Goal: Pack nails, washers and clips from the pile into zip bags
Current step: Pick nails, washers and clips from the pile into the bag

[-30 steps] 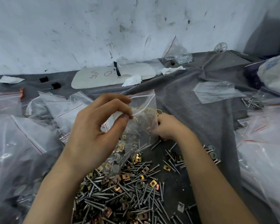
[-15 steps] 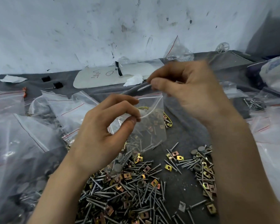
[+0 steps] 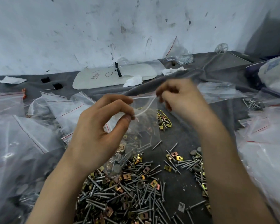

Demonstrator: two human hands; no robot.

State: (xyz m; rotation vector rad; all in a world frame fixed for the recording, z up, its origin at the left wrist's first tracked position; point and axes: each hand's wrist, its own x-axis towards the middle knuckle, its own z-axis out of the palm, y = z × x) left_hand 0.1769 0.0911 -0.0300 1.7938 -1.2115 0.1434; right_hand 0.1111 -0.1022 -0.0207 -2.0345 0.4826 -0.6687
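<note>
Held up over the pile: bag, mouth uppermost, long axis slanting down and near-left toward the heap. Pinched at the near-left lip by the left hand, thumb against forefinger, so the mouth gapes. Weighted at the bottom with washers and a few nails.

At the mouth's far-right corner, the right hand, fingers curled and blurred. Cannot tell whether gripping the lip or something small.

Between the two hands, just left of the right fingertips: the opening, facing up and to the right. Judged from that, filling from the right, with the right hand the nearer one. More of the pile below and near-right of it. Risk: lip slipping, mouth folding closed.
</note>
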